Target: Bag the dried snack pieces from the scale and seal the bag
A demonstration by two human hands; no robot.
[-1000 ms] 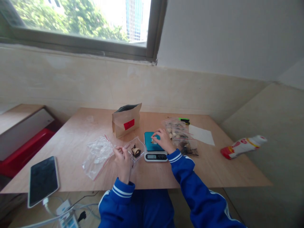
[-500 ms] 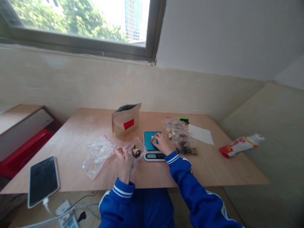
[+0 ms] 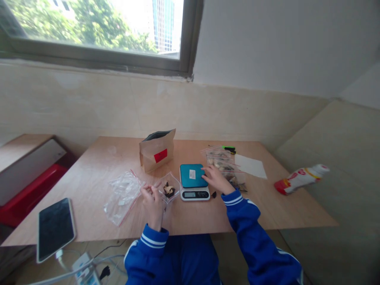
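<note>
Clear bag (image 3: pixel 168 189) with dark pieces, mouth facing away, pinched by left hand (image 3: pixel 152 196); right hand (image 3: pixel 218 180) spread beside the scale (image 3: pixel 194 182).

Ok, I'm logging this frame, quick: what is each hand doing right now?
Left hand: closed on the mouth of the small clear bag.
Right hand: open, empty, beside the scale.

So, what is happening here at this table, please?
A person in blue sleeves sits at a wooden table. The left hand holds open a small clear bag with a few dark and pale pieces inside. The right hand rests by the right edge of a small kitchen scale, in front of a pile of filled clear bags. A brown paper pouch stands open behind, and empty clear bags lie to the left.
</note>
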